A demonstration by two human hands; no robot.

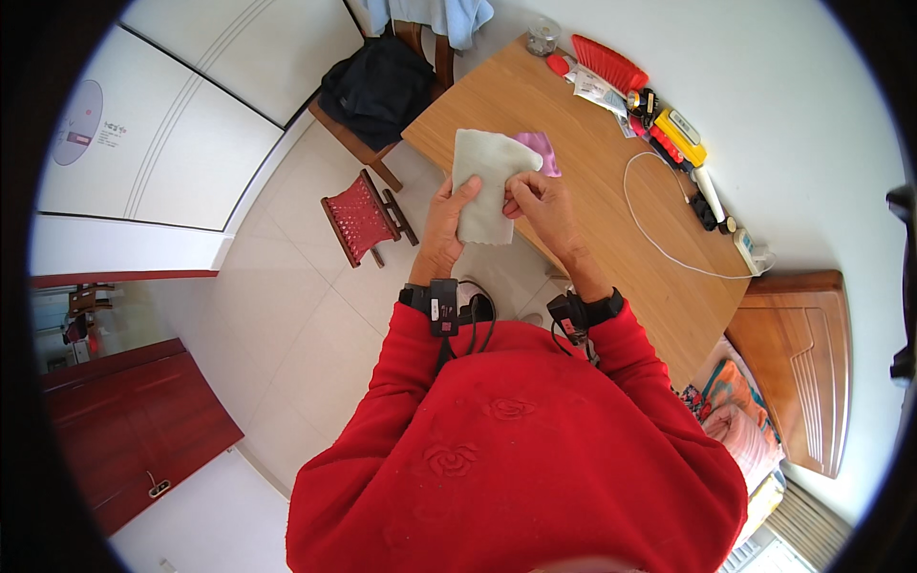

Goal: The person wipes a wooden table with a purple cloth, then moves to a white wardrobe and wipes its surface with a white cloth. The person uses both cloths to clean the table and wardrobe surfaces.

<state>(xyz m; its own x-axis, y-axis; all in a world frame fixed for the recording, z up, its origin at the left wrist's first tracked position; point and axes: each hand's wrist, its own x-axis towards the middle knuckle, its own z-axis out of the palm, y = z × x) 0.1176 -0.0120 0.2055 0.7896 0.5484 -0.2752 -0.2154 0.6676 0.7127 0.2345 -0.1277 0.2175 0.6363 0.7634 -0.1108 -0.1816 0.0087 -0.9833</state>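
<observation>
A pale grey-green piece of cloth (pixel 489 181) with a wavy lower edge is held up before me, over the near edge of the table. My left hand (pixel 452 215) grips its left side, thumb on the front and the other fingers hidden behind. At the cloth's right edge, my right hand (pixel 540 205) is closed in a pinch. Anything small between those fingertips is too fine to make out. Partly behind the cloth, a pink-purple cloth (pixel 541 151) shows on the table.
Along the back of the wooden table (pixel 611 229) lie a red comb-like object (pixel 609 63), a white tube (pixel 600 93), a yellow device (pixel 681 137) and a looping white cable (pixel 638 222). A glass jar (pixel 543 35) stands at the far corner. Left are a small red folding stool (pixel 359 222) and a chair with dark clothing (pixel 377 91).
</observation>
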